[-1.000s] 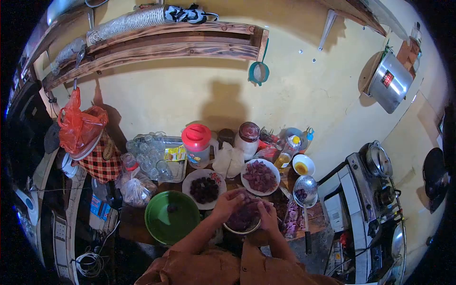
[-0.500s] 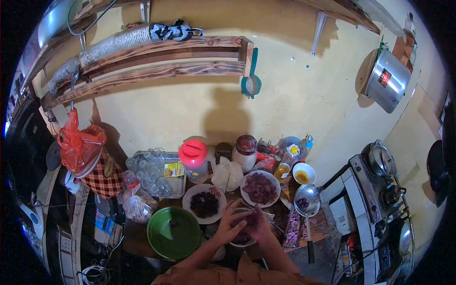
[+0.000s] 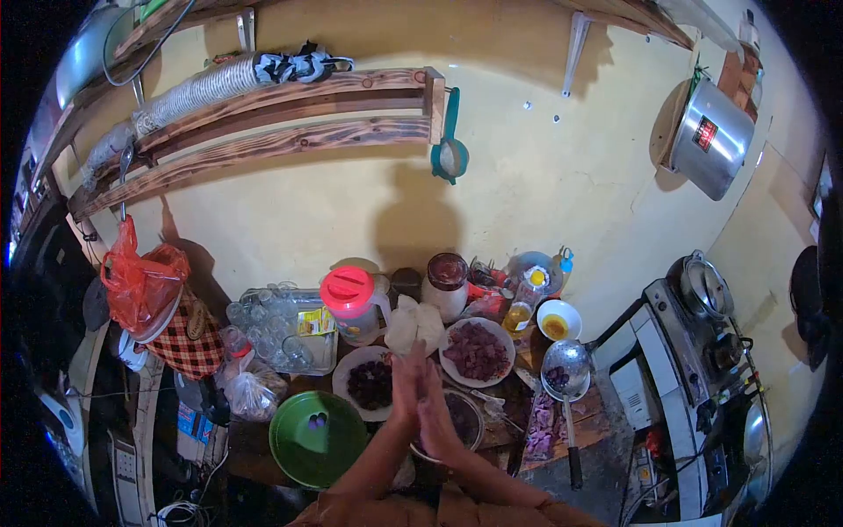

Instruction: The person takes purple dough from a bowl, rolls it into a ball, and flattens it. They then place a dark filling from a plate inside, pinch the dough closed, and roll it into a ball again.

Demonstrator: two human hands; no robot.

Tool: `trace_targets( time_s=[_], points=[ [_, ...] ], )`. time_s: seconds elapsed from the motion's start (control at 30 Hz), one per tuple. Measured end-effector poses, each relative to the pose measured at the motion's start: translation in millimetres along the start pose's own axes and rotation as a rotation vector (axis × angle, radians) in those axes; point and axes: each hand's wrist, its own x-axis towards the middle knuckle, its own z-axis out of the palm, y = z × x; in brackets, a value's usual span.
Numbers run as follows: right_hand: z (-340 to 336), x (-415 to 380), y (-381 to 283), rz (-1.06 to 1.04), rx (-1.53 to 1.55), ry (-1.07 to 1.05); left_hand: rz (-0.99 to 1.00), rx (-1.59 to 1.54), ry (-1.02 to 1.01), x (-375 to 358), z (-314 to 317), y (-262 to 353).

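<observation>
My left hand (image 3: 406, 386) and my right hand (image 3: 435, 408) are pressed palm to palm, fingers stretched forward, over the left side of a metal bowl (image 3: 479, 430) with dark contents. Whether anything lies between the palms is hidden. Left of them is a white plate (image 3: 342, 386) of dark pieces. Behind on the right stands a plate of purple chunks (image 3: 477, 351). A white plastic bag (image 3: 414, 323) is just beyond my fingertips. The green basin (image 3: 294, 448) at the left holds two small purple pieces (image 3: 317, 422).
A pink-lidded jug (image 3: 349, 303), a tray of glasses (image 3: 327, 360) and a jar (image 3: 446, 290) stand at the back. On the right are an oil bottle (image 3: 517, 317), a yellow-stained bowl (image 3: 558, 321), a skimmer (image 3: 567, 364) and a stove (image 3: 672, 321).
My hands have come together from a spread, cupped pose and now point forward. The purple pieces in the green basin look different. The whole view has shifted slightly.
</observation>
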Motion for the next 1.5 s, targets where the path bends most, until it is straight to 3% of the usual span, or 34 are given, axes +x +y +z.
trace_targets(
  time_s=[0.07,0.13,0.17,0.2,0.27,0.3,0.37,0.43,0.53,0.6,0.63,0.7,0.77,0.87,0.93,0.97,1.03,1.07,1.13,1.17,1.2,1.27,1.3,1.37,1.5],
  points=[
    [-15.1,5.8,9.9,0.005,0.034,-0.063,-0.101,0.010,-0.050,-19.5,19.4,-0.7],
    [-23.0,16.9,8.7,-0.016,0.188,0.190,-0.426,0.025,-0.060,-37.4,27.5,-16.5],
    [-23.1,15.9,5.2,-0.018,0.187,0.186,-0.467,0.113,0.013,-40.6,44.4,-10.7],
    [-21.7,13.2,-2.2,-0.054,0.050,0.092,-0.464,0.111,0.011,-37.9,44.9,-12.9],
    [-17.5,6.7,-12.9,-0.125,-0.224,-0.087,-0.044,0.066,0.091,-26.9,39.8,-17.9],
    [-14.8,2.3,-5.9,-0.145,-0.150,-0.071,-0.047,0.070,0.088,-21.4,28.8,-14.2],
    [-23.0,6.5,23.8,-0.062,-0.251,-0.013,-0.318,-0.143,-0.253,-15.5,6.9,4.3],
    [-27.1,10.9,26.3,0.024,-0.352,0.038,-0.347,-0.047,-0.241,-33.0,24.4,1.7],
    [-23.5,19.8,3.1,-0.068,-0.361,0.178,-0.295,0.111,-0.141,-24.5,12.5,-32.0],
    [3.6,3.1,-0.5,-0.013,0.087,0.093,-0.309,-0.024,-0.222,-21.4,14.5,-12.1],
    [-15.1,5.6,-29.4,-0.174,-0.357,-0.084,-0.320,-0.089,-0.260,-20.3,14.8,-0.2],
    [-26.0,10.5,10.1,-0.087,-0.414,-0.023,-0.334,-0.219,-0.332,-19.6,13.2,14.2],
    [-27.5,15.7,19.6,0.003,-0.471,0.033,-0.382,-0.199,-0.278,-25.4,12.5,-2.4],
    [-28.2,23.7,-18.1,0.017,-0.545,0.090,-0.415,0.018,-0.111,-29.0,12.4,-27.8],
    [-15.9,11.2,-52.2,-0.097,-0.365,-0.102,0.254,0.572,-0.289,-10.3,-34.6,-64.7],
    [-15.9,8.7,-37.4,-0.091,-0.364,-0.099,0.247,0.573,-0.290,-14.2,-23.6,-46.2],
    [-18.4,7.3,6.2,-0.063,-0.374,-0.028,-0.373,-0.308,-0.273,-26.1,14.4,12.4],
    [-22.6,8.0,17.3,-0.057,-0.372,-0.032,-0.374,-0.310,-0.266,-28.8,13.9,8.8],
    [-32.0,22.3,17.1,0.057,-0.527,0.182,-0.469,-0.022,-0.109,-36.3,17.0,-8.7],
    [-31.0,22.9,4.8,0.024,-0.502,0.134,-0.541,-0.031,0.092,-43.2,15.3,-18.6],
    [-26.5,20.6,3.6,0.026,-0.503,0.132,-0.542,-0.033,0.094,-44.5,3.9,-26.4],
    [-20.2,15.1,2.0,-0.155,-0.394,-0.004,-0.245,-0.141,-0.245,-39.4,-15.5,-34.7],
    [-23.1,15.5,-0.9,-0.153,-0.394,-0.004,-0.247,-0.142,-0.244,-40.6,-19.0,-33.1],
    [-31.2,20.8,-8.1,-0.084,-0.759,-0.065,-0.428,-0.116,-0.152,-42.0,-19.3,-26.0],
    [-30.7,13.9,5.3,-0.114,-0.555,-0.092,-0.450,0.023,-0.089,-53.4,-5.5,-22.1]
  ],
)
